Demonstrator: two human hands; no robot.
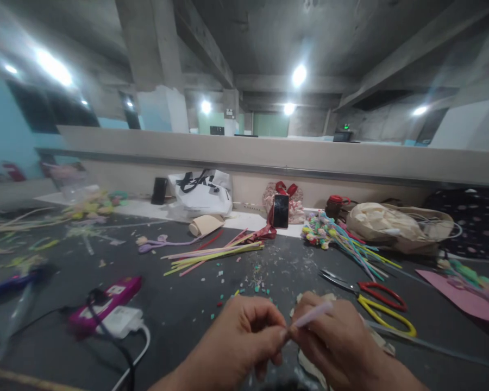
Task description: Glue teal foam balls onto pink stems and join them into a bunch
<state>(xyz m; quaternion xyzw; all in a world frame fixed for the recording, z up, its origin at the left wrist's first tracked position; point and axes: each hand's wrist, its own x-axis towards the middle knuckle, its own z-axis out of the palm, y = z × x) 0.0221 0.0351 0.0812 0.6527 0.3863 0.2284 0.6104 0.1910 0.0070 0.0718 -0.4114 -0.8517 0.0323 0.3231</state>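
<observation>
My left hand point(248, 339) is closed, thumb and index finger pinched together with their tips against my right fingers; what lies in that pinch is too small to make out. From my right hand point(336, 339) a pale lilac stem, like a pipe cleaner point(315, 314), sticks out toward the upper right, gripped near its lower end. Crumpled pale scraps lie partly hidden under the right hand. Just beyond that hand rest open scissors point(362, 293) with one red and one yellow handle. Small coloured clippings point(257, 288) are scattered on the dark table point(179, 309) past my fingers.
Loose coloured stems point(215, 255) lie mid-table, a bunch of multicoloured stems point(321, 231) to the right. A magenta power strip point(114, 296) with a white charger point(122, 321) and cables sits left. Behind stand a phone point(281, 210), a white bag point(204, 195) and a low partition point(269, 152).
</observation>
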